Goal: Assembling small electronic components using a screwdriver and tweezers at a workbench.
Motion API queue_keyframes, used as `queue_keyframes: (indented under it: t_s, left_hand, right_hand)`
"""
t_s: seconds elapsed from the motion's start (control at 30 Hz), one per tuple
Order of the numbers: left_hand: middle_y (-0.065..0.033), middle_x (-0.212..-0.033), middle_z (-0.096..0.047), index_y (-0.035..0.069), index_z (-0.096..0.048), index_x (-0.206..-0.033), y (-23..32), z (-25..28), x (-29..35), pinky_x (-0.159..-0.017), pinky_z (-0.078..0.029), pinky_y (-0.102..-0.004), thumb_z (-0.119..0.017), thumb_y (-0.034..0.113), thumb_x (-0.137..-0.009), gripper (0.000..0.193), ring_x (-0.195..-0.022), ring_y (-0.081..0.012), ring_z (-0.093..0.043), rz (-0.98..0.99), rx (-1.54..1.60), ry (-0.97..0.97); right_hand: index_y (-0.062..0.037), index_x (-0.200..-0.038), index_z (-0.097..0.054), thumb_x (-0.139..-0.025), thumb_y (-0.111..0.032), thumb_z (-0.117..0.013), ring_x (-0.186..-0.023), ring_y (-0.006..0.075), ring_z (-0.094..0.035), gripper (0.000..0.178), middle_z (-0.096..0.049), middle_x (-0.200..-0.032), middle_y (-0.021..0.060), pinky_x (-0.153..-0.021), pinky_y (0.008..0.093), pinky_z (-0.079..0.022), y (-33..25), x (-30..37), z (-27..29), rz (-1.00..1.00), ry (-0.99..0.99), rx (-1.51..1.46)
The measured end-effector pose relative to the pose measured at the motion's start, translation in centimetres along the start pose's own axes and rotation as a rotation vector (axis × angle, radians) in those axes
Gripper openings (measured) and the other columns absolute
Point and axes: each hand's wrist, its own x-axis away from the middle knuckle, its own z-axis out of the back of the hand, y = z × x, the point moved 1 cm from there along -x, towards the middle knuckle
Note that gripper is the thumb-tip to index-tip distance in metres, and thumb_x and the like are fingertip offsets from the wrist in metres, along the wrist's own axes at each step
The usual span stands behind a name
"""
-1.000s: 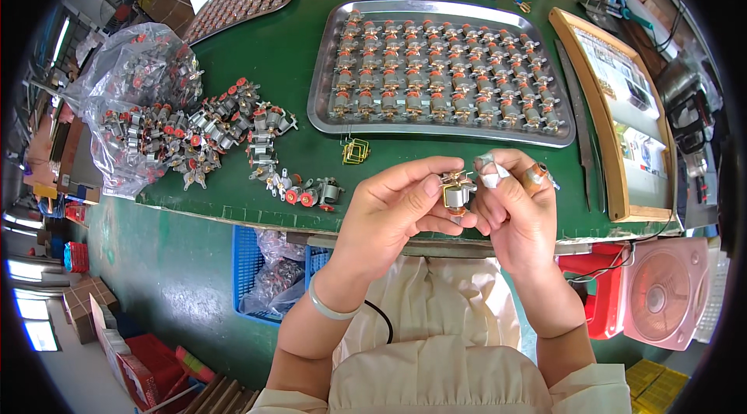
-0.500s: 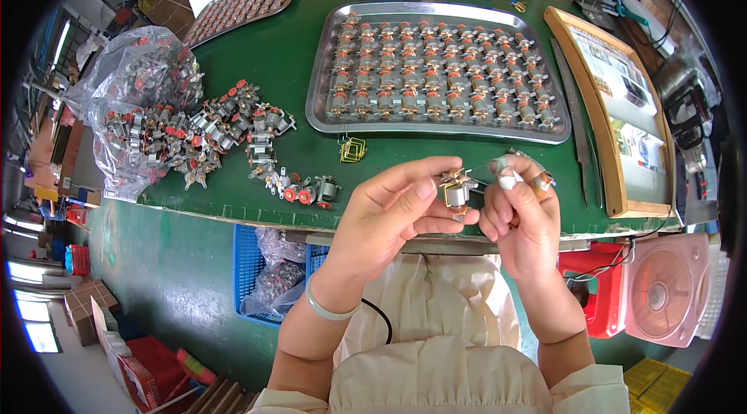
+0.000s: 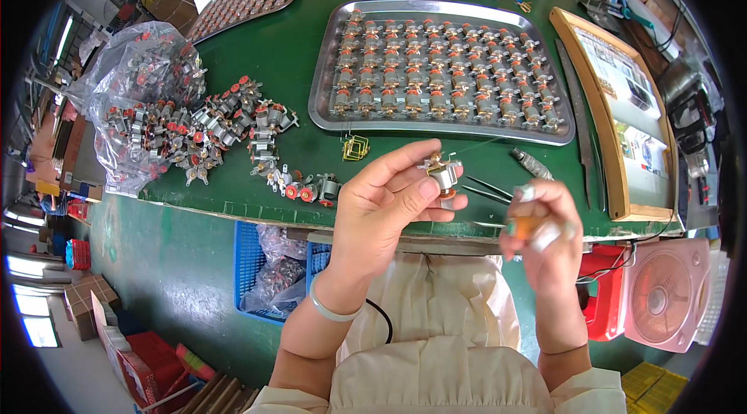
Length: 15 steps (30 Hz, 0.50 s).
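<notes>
My left hand (image 3: 387,200) pinches a small motor-like metal part (image 3: 443,174) between thumb and fingers, above the bench's front edge. The part has a silver can body, brass-coloured terminals on top and an orange-red disc at its lower end. To its right, my right hand (image 3: 546,229) is smeared by motion, with white and orange wrappings on its fingers; whether it grips anything is unclear. Dark tweezers (image 3: 489,190) lie between the two hands, close to the right fingertips. A grey, rough-surfaced handle (image 3: 532,163) rests on the bench just beyond the right hand.
A metal tray (image 3: 320,107) of similar parts in rows stands ahead. Loose parts (image 3: 222,122) spill from a clear plastic bag (image 3: 117,71) at left. Yellow wire frames (image 3: 355,148) lie near the tray. A wooden-framed board (image 3: 615,110) and a long dark blade (image 3: 577,122) lie right.
My right hand has moved right and toward me, away from the part, uncovering the grey handle and more of the tweezers. The left hand, still holding the part, has shifted slightly left.
</notes>
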Motion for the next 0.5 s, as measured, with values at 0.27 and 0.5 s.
queue_keyframes:
  t_s: [0.27,0.5]
  left_hand:
    - [-0.0148,-0.109,-0.054,0.002,-0.042,-0.12,-0.5,-1.0,-0.1,-0.075,-0.052,-0.0307,-0.051,0.011,-0.086,0.036,-0.092,-0.0251,-0.059,0.004,0.337,0.168]
    - [-0.0145,-0.109,-0.055,0.002,-0.043,-0.119,-0.9,-1.4,-0.3,-0.076,-0.052,-0.0301,-0.051,0.012,-0.086,0.035,-0.093,-0.0249,-0.059,-0.023,0.319,0.225]
  right_hand:
    - [0.0072,-0.096,-0.054,-0.069,0.008,-0.061,-0.071,0.0223,-0.055,0.027,-0.055,-0.088,0.0165,-0.059,0.0285,-0.046,1.3,-0.1,-1.7,0.668,-0.013,0.869]
    - [0.0068,-0.1,-0.054,-0.071,0.008,-0.06,-0.069,0.0172,-0.053,0.029,-0.055,-0.088,0.0159,-0.051,0.0232,-0.043,1.7,-0.3,-2.4,0.64,0.034,0.895]
